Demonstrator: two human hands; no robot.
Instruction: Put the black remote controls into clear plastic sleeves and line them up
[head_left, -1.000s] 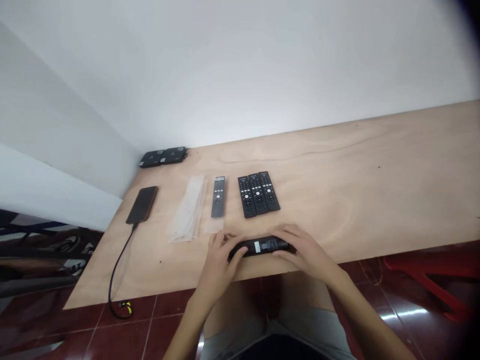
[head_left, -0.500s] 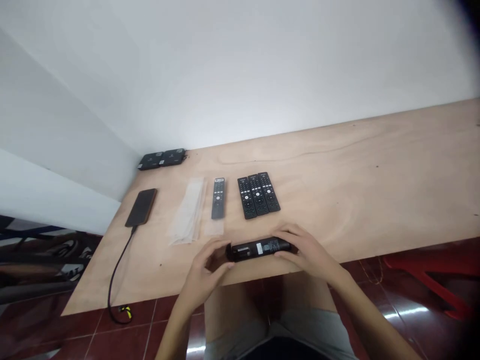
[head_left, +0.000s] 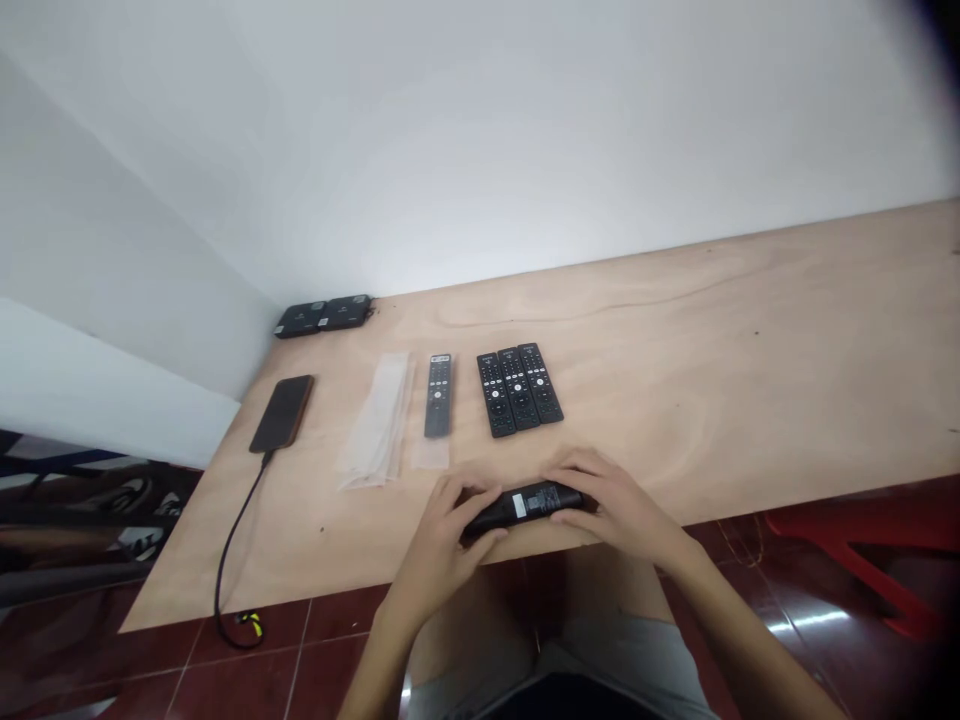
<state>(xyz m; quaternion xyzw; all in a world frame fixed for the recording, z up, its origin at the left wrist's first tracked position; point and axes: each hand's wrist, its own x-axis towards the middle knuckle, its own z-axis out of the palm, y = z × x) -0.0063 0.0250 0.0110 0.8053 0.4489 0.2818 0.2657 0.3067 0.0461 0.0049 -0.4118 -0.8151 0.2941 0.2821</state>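
Note:
I hold a black remote control (head_left: 525, 503) back side up, a white label showing, just above the near edge of the wooden table (head_left: 712, 380). My left hand (head_left: 442, 535) is wrapped around its left end. My right hand (head_left: 611, 500) grips its right end. A row of three black remotes (head_left: 520, 389) lies face up beyond my hands. One more remote (head_left: 438, 394) lies inside a clear sleeve to their left. A pile of clear plastic sleeves (head_left: 379, 418) sits left of that.
A dark phone (head_left: 283, 412) lies at the table's left side with a black cable (head_left: 236, 540) running off the near edge. Two flat black boxes (head_left: 325, 315) rest in the back left corner by the white wall. A red stool (head_left: 862, 540) stands at the lower right.
My left hand let go of the remote's left end for a moment, then closed on it again. The remote has tilted slightly. The other items stayed in place.

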